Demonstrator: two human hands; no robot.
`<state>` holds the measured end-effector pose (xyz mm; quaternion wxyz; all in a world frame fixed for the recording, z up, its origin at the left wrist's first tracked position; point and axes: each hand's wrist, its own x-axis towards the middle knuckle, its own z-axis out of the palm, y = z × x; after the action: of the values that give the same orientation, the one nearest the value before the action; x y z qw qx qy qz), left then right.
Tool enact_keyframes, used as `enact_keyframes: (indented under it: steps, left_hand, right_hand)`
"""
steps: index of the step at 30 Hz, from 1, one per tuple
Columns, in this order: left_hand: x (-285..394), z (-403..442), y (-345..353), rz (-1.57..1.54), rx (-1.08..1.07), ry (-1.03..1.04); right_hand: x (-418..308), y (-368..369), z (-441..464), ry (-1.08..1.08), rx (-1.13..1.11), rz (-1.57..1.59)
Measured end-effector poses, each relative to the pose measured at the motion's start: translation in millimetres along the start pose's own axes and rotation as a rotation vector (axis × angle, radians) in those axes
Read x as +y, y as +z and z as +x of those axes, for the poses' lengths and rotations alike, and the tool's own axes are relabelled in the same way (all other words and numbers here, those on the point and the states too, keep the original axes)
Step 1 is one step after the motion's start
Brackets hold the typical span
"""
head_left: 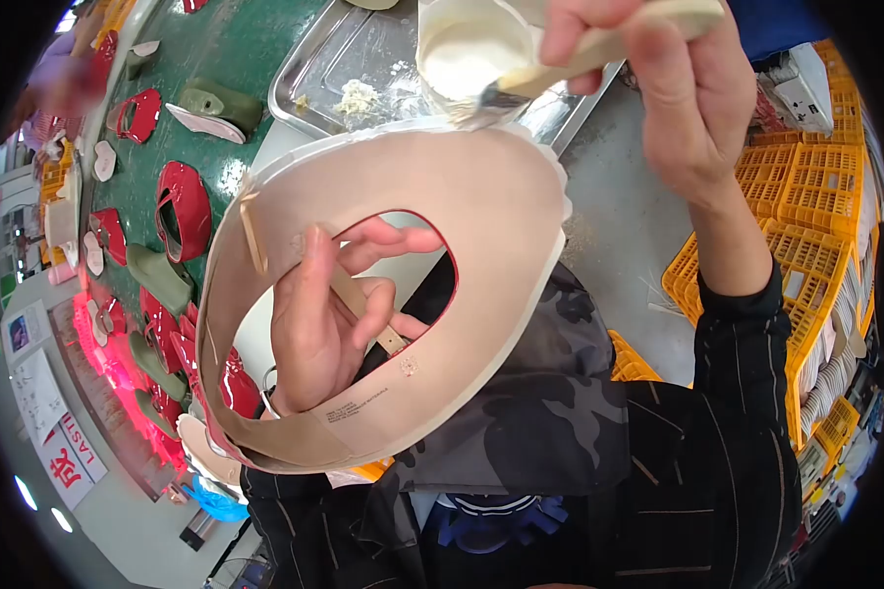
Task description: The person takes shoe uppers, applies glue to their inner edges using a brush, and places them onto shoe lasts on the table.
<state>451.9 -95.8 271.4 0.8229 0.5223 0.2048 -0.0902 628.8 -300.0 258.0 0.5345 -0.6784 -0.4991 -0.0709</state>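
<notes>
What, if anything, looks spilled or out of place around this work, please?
A pale, crumbly clump lies on the metal tray beside the white cup, with smaller specks around it. It looks like spilled or dried residue, as the cup's contents are similarly pale, though I cannot tell for sure.

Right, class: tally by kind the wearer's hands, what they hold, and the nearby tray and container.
Bare left hand, right hand: 2
Pale wooden-handled brush: 1
Beige-lined curved shoe upper: 1
Whitish round container: 1
Silver metal tray: 1
Total: 6

“成” on white sign (pixel 72 465), “LASTI” alongside
</notes>
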Motion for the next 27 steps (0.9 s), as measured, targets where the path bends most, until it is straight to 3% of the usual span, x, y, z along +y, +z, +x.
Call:
enact_keyframes:
  steps: [6,20,25,27]
  left_hand:
    - [-12.8,-0.3,-3.3,-0.099,-0.038,0.115]
    - [-45.4,20.4,13.8,-0.456,-0.057,0.436]
    - [-45.2,15.6,19.7,-0.322,-0.079,0.495]
    - [-44.8,10.7,24.4,-0.302,-0.121,0.522]
  right_hand:
    - [1.1,-11.2,-21.5,-0.151,0.060,0.022]
    - [-6.1,-7.3,-50.5,0.017,0.356,0.140]
    - [1.3,-19.5,-2.3,-0.202,0.428,0.285]
    - [-36.3,4.9,12.0,0.195,0.741,0.395]
